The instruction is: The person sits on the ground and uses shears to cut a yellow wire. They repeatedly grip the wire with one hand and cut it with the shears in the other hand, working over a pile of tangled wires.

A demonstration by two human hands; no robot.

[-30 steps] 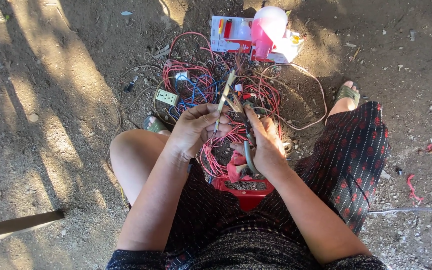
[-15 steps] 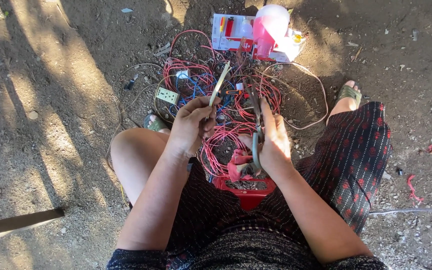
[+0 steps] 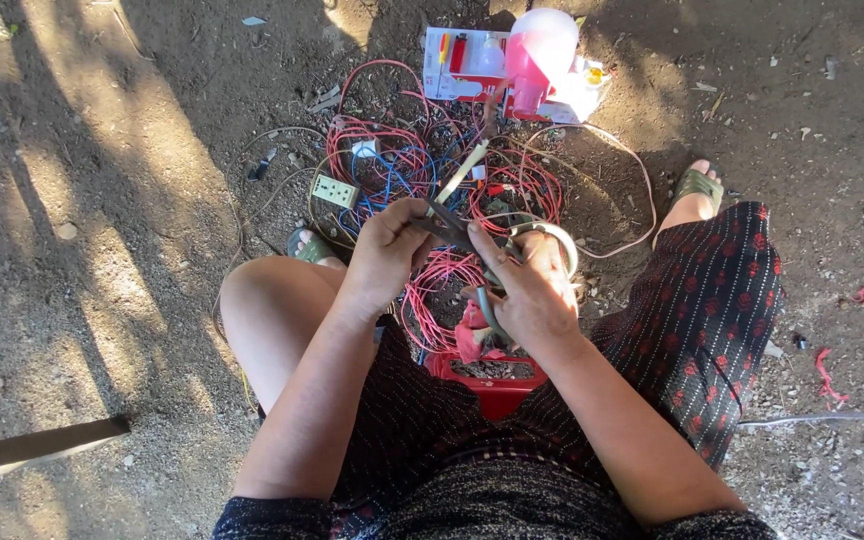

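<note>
Dirt ground lies dappled with shade under my knees; a tangle of red and blue wires [image 3: 402, 165] sprawls ahead of me; my left hand [image 3: 387, 250] is closed on a pale cable [image 3: 462, 172] rising over the wires; my right hand [image 3: 532, 290], just right of it, grips scissors [image 3: 542, 235] whose blades meet the cable; beyond the wires sits a pink jug [image 3: 537, 55]; a red tub [image 3: 492, 380] rests nearer me.

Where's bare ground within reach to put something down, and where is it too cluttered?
Bare dirt lies left of the left knee, and more to the right of the patterned skirt. Ahead of both hands, the tangle of red and blue wires, the socket and the pink container crowd the ground.
</note>
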